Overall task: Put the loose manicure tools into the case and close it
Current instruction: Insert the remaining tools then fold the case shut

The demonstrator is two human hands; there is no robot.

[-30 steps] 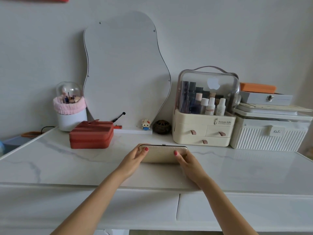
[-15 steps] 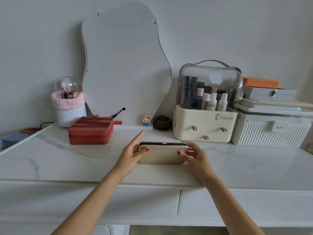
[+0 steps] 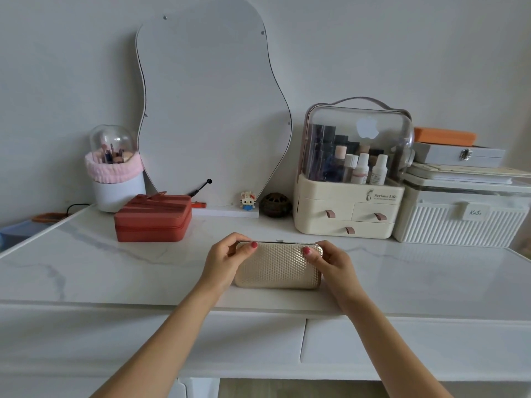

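Note:
A gold, honeycomb-textured manicure case [image 3: 277, 267] lies flat and closed on the white marble tabletop [image 3: 115, 268], its metal clasp at the far edge. My left hand [image 3: 222, 259] grips the case's left end, thumb on the top corner and fingers curled behind. My right hand [image 3: 330, 261] grips the right end the same way. No loose manicure tools show on the table.
A red zipped box [image 3: 153, 218] sits back left, beside a brush holder with a pink band [image 3: 115, 173]. A wavy mirror [image 3: 212, 110] leans on the wall. A cream cosmetics organiser [image 3: 350, 179] and a white ribbed box [image 3: 462, 219] stand back right.
The case has come nearer to the table's front edge and now lies flatter. My left fingers, stretched out a moment ago, have curled round its left end.

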